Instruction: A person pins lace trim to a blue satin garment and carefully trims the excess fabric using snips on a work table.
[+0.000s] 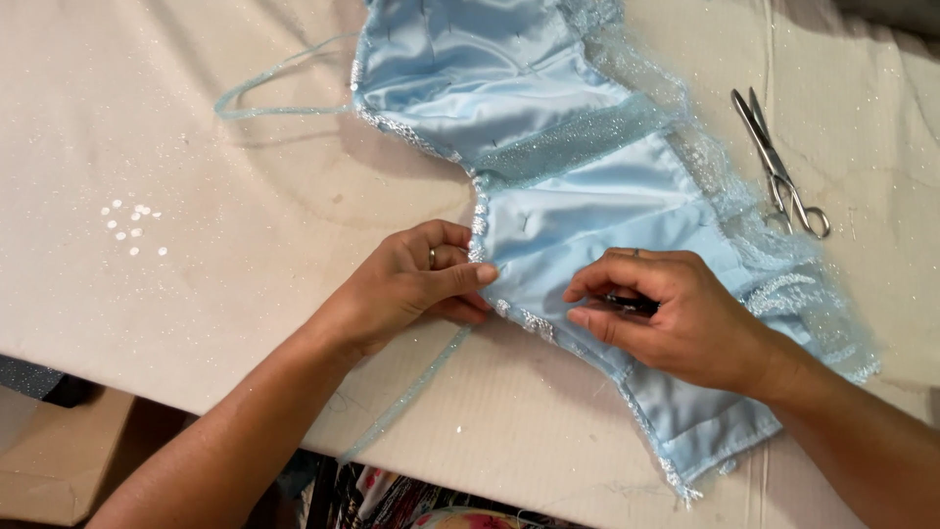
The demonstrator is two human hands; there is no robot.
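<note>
On beige surface (196,294), left hand (411,284) pinches blue bodice (587,216) trim; right hand (676,313) closes on small dark tool (627,303); scissors (780,167) lie apart.

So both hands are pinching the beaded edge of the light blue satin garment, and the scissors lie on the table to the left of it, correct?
Not quite. The scissors lie to the right of the light blue satin garment, not the left; the head view shows them beyond its glittery lace edge. The left hand and right hand are at the beaded edge, as stated.
</note>
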